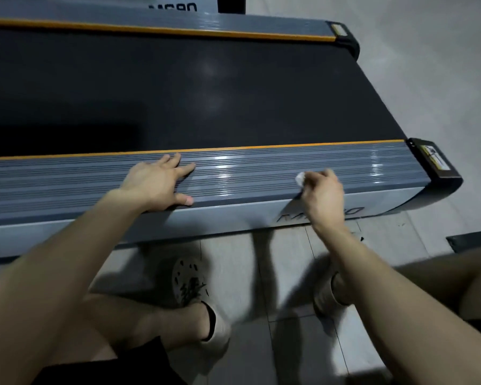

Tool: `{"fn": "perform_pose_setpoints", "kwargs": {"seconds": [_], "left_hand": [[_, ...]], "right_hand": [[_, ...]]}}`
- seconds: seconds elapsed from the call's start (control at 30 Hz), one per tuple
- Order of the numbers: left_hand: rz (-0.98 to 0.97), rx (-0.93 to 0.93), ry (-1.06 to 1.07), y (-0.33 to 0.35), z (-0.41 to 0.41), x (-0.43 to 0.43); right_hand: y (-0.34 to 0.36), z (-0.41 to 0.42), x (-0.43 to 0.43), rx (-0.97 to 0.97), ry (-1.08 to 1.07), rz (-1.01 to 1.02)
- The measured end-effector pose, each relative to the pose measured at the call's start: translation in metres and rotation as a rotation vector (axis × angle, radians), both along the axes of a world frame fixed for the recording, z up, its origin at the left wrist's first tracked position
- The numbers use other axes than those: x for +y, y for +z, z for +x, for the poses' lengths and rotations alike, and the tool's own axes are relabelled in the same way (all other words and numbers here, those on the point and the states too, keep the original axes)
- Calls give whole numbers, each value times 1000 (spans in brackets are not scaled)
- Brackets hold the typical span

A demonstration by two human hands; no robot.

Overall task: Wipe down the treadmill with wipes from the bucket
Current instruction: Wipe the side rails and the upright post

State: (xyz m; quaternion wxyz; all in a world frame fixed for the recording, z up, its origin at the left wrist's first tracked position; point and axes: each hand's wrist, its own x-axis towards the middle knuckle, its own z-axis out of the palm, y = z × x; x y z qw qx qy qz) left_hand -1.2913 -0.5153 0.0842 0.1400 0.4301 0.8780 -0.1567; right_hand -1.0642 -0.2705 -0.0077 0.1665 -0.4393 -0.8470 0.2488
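While the left hand (pixel 156 184) lies flat, fingers spread, on the grey ribbed side rail (pixel 247 173) of the treadmill (pixel 178 87), the right hand (pixel 322 193) is curled round a small white wipe (pixel 300 178), holding it on the same rail nearer the black end cap (pixel 433 168). The person's shoes (pixel 189 282) stand on the tiled floor (pixel 289 351) just beside it.
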Motion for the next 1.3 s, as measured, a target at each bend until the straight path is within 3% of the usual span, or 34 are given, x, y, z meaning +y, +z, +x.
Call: {"fn": "perform_pose_setpoints", "kwargs": {"seconds": [0.1, 0.27, 0.4, 0.47, 0.57, 0.67, 0.73, 0.87, 1.0, 1.07, 1.17, 1.23, 1.3], "left_hand": [[-37, -19, 17, -1, -2, 1], [-19, 9, 44, 9, -1, 15], [42, -25, 71, 7, 3, 5], [69, -37, 25, 2, 4, -9], [28, -60, -44, -4, 1, -32], [16, -22, -62, -4, -12, -59], [7, 19, 41, -1, -23, -73], [25, -17, 220, 1, -35, -80], [45, -8, 213, -2, -38, -85], [51, 6, 202, -3, -40, -88], [37, 13, 185, -4, -41, -88], [34, -2, 182, -4, -40, -89], [42, -1, 186, -1, -39, -89]], "right_hand": [[1, -23, -28, 37, -69, -23], [2, -95, -145, 114, 493, 9], [4, -80, -112, 169, 632, 52], [0, -57, -75, 129, 543, 75], [-1, -22, -17, 56, 163, 75], [6, -42, -35, 1, -149, 16], [10, -85, -95, 47, 24, 33], [23, -153, -212, 98, 668, 17], [22, -145, -181, 104, 808, 57], [8, -118, -128, 75, 667, 105], [2, -80, -35, -31, 122, 87], [7, -88, -19, -63, -163, 25], [15, -126, -56, -34, -161, 20]]}}
